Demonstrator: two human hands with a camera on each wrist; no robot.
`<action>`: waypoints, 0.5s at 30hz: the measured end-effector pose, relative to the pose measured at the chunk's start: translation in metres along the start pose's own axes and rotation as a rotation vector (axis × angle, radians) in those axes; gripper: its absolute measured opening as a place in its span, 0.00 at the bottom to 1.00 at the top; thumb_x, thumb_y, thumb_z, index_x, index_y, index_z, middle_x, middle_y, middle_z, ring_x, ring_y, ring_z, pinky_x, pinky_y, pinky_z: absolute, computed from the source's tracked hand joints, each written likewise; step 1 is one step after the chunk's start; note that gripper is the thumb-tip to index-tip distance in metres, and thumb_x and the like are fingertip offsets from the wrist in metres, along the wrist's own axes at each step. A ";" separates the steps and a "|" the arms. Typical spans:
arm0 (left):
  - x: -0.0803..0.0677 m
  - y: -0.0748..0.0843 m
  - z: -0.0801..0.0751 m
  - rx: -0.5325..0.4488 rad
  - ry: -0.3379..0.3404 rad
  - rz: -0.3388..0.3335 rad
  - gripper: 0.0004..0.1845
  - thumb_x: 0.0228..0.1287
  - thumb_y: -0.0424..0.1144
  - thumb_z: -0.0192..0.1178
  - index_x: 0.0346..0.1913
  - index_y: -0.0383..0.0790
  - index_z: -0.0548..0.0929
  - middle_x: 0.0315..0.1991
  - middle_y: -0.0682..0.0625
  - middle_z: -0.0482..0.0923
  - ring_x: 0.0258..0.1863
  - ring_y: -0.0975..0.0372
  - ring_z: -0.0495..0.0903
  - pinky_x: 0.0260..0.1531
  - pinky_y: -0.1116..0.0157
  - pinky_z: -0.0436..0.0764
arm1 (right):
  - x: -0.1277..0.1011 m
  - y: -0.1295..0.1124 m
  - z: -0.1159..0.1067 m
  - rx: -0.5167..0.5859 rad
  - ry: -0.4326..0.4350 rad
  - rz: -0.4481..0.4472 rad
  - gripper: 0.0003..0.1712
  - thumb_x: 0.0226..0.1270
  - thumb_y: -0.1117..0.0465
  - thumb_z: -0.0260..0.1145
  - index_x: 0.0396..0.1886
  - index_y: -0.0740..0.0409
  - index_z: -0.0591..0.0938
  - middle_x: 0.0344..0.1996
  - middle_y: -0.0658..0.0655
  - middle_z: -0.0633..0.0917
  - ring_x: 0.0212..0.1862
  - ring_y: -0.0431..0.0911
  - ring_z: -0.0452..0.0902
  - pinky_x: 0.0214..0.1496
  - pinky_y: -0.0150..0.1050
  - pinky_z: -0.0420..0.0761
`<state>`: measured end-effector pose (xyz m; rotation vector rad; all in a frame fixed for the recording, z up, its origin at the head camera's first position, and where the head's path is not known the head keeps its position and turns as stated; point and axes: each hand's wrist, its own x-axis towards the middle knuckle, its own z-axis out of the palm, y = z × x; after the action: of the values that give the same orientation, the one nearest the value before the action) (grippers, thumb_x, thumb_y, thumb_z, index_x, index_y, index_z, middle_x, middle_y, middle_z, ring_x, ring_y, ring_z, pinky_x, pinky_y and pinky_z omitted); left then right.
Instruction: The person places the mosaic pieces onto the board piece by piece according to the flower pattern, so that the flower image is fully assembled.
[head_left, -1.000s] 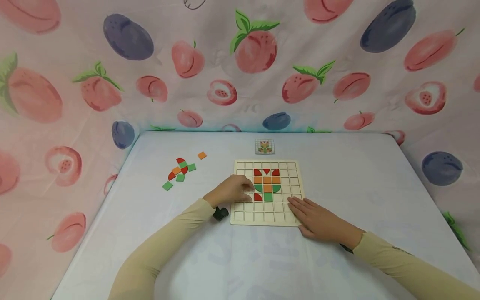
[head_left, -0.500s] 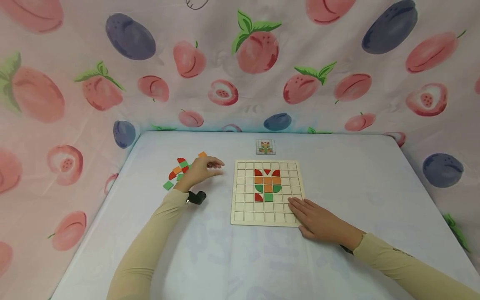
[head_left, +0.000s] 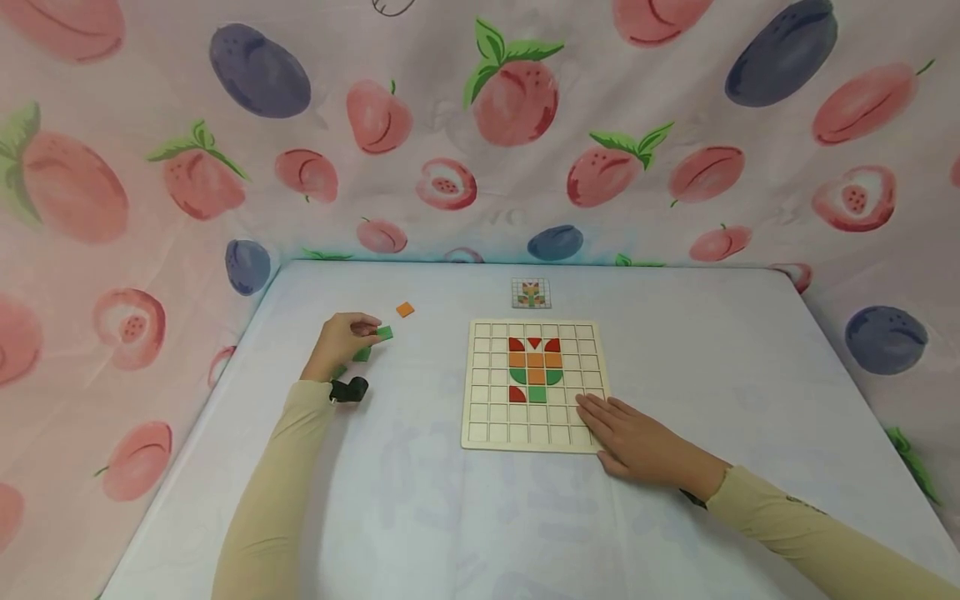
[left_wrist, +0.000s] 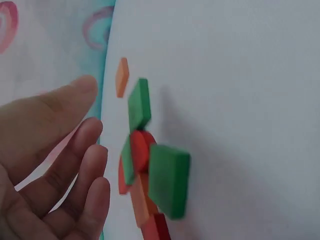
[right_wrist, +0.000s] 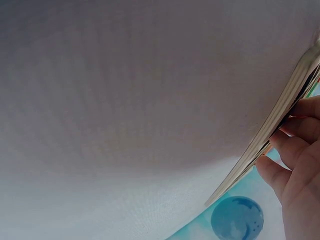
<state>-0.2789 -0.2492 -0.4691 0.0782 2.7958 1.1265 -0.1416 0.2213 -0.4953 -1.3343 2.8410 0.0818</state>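
My left hand (head_left: 340,343) hovers over the loose tiles at the left of the table. In the left wrist view its thumb and bent fingers stand apart with nothing between them. Beside them lie a green square tile (left_wrist: 167,180), another green square (left_wrist: 139,106), a red piece (left_wrist: 142,150) and an orange square (left_wrist: 142,200). From the head view, the hand hides most of this pile. My right hand (head_left: 641,442) rests flat, fingers straight, on the lower right edge of a pale wooden grid board (head_left: 487,423). Red, orange and green pieces (head_left: 536,362) form a tulip-like figure on it.
Behind the board lies a small card (head_left: 531,293) printed with a coloured pattern on a grid. One orange square (head_left: 405,309) sits apart, beyond the pile. A fruit-print cloth (head_left: 450,125) rises along the table's back edge.
My left hand has moved left from the board to the loose tiles, now covering most of them. The right hand and the board's pieces have stayed the same.
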 end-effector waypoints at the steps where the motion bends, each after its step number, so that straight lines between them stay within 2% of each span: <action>1: 0.000 -0.003 -0.001 0.009 0.007 -0.006 0.16 0.59 0.35 0.64 0.51 0.34 0.81 0.46 0.37 0.82 0.45 0.51 0.79 0.44 0.61 0.77 | 0.000 0.000 0.000 0.002 0.000 0.001 0.35 0.65 0.54 0.56 0.67 0.68 0.64 0.69 0.63 0.64 0.70 0.56 0.60 0.68 0.50 0.65; 5: -0.001 -0.012 -0.002 0.053 0.023 -0.019 0.16 0.58 0.34 0.65 0.49 0.33 0.82 0.43 0.37 0.83 0.43 0.52 0.80 0.41 0.65 0.75 | 0.000 0.000 0.000 0.002 -0.009 0.004 0.35 0.65 0.53 0.56 0.68 0.67 0.63 0.70 0.63 0.63 0.71 0.55 0.59 0.68 0.50 0.65; 11: -0.001 -0.018 -0.002 0.102 0.024 -0.044 0.15 0.59 0.35 0.64 0.48 0.32 0.83 0.43 0.37 0.82 0.42 0.51 0.79 0.43 0.60 0.76 | 0.000 0.000 0.000 0.008 -0.013 0.009 0.35 0.65 0.53 0.56 0.68 0.67 0.63 0.70 0.63 0.63 0.71 0.56 0.59 0.68 0.50 0.65; 15: -0.001 -0.019 0.000 0.103 0.024 -0.052 0.15 0.58 0.34 0.65 0.48 0.32 0.83 0.42 0.37 0.82 0.41 0.52 0.79 0.43 0.60 0.76 | 0.000 0.001 0.001 0.003 -0.003 0.005 0.35 0.65 0.53 0.56 0.68 0.67 0.64 0.69 0.63 0.64 0.71 0.55 0.59 0.68 0.50 0.65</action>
<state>-0.2784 -0.2630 -0.4816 0.0023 2.8584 0.9779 -0.1421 0.2218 -0.4959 -1.3258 2.8408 0.0802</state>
